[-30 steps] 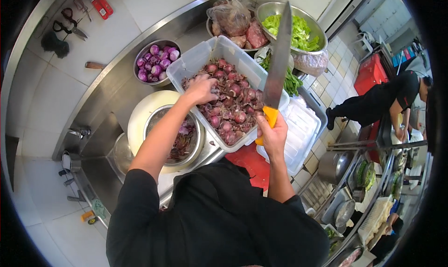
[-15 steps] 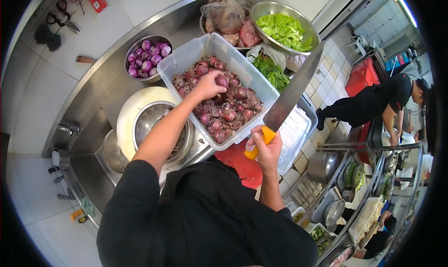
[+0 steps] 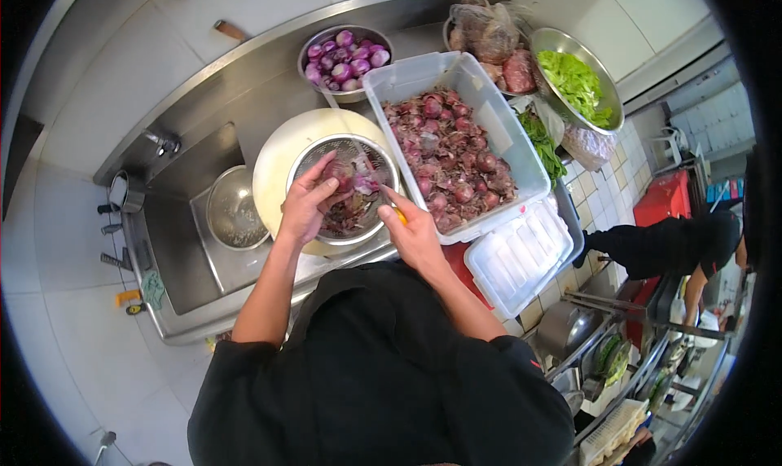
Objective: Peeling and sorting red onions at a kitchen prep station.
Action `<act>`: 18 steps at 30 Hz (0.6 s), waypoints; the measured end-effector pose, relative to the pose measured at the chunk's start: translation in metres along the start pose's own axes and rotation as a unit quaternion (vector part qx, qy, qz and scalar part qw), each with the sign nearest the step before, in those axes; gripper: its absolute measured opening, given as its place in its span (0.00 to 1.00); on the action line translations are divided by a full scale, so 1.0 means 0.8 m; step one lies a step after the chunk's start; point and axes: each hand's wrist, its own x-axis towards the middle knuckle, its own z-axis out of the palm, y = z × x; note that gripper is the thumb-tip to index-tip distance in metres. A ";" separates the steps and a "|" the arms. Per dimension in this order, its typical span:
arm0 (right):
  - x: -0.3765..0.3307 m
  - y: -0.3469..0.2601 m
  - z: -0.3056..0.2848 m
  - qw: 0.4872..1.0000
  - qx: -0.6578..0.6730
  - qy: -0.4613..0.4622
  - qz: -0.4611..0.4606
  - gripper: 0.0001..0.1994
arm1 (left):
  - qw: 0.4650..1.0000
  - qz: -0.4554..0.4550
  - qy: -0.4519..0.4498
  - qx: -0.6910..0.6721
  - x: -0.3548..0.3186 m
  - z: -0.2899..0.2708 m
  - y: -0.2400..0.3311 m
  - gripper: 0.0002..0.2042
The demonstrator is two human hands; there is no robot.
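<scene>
Over the metal colander [image 3: 388, 158], my left hand [image 3: 306, 201] is closed around a red onion [image 3: 340, 173]. My right hand [image 3: 415, 228] grips the yellow handle of a large knife [image 3: 400, 215], its blade slanting up and away past the onion. Loose onion skins [image 3: 346, 215] lie in the colander, which rests on a round cream-coloured board [image 3: 270, 169]. To the right, a clear plastic bin [image 3: 515, 166] holds many unpeeled red onions [image 3: 463, 191]. Peeled purple onions [image 3: 342, 72] fill a steel bowl [image 3: 332, 98] behind the colander.
A sink [image 3: 183, 258] at left contains a metal bowl [image 3: 236, 193]. Back right are bagged meat [image 3: 518, 71], a bowl of lettuce [image 3: 577, 87] and leafy greens [image 3: 541, 144]. A plastic lid [image 3: 521, 258] lies right of me. Another person [image 3: 676, 242] stands beyond, near shelves with pans.
My left hand has taken an onion from the bin to above the colander. My right hand has brought the knife leftward to the onion. The view has shifted left.
</scene>
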 end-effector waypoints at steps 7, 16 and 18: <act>0.015 0.016 0.042 0.985 -0.150 -0.030 -0.078 0.27 | 0.989 0.091 0.093 0.068 -0.022 -0.015 -0.019 0.24; 0.002 0.026 0.063 0.980 -0.178 -0.027 -0.085 0.25 | 0.973 0.113 0.116 0.164 -0.037 -0.023 -0.019 0.24; 0.006 0.021 0.068 0.980 -0.172 -0.019 -0.097 0.25 | 0.971 0.120 0.099 0.181 -0.041 -0.015 -0.018 0.24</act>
